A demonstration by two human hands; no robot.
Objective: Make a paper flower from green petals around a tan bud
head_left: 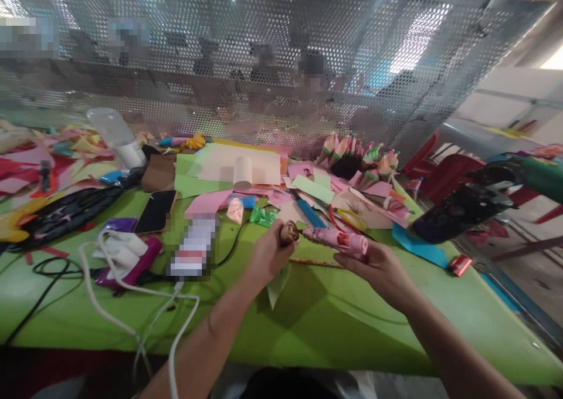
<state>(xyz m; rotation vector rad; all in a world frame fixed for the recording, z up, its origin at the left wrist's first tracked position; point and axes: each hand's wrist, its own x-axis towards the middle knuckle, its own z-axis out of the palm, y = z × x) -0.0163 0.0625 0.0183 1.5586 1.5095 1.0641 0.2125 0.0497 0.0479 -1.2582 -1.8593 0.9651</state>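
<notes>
My left hand (275, 249) is closed around a brown rolled paper piece (289, 233), its round end facing me. A pointed green paper leaf (278, 287) hangs below that hand. My right hand (382, 270) grips a pink hot glue gun (336, 239), held level. Its dark tip points left and comes close to the brown roll; whether they touch I cannot tell. Beneath the glue gun, a thin brown stick (316, 263) shows against the green table (334, 334).
Left are a purple power strip (149, 258) with white chargers, a lit phone (193, 246) and a dark phone (156, 211). Behind lie paper sheets (211, 167), yellow-handled scissors (352, 218) and paper flowers (341, 146). A black bottle (457, 211) stands right. Perforated metal (264, 111) borders the back.
</notes>
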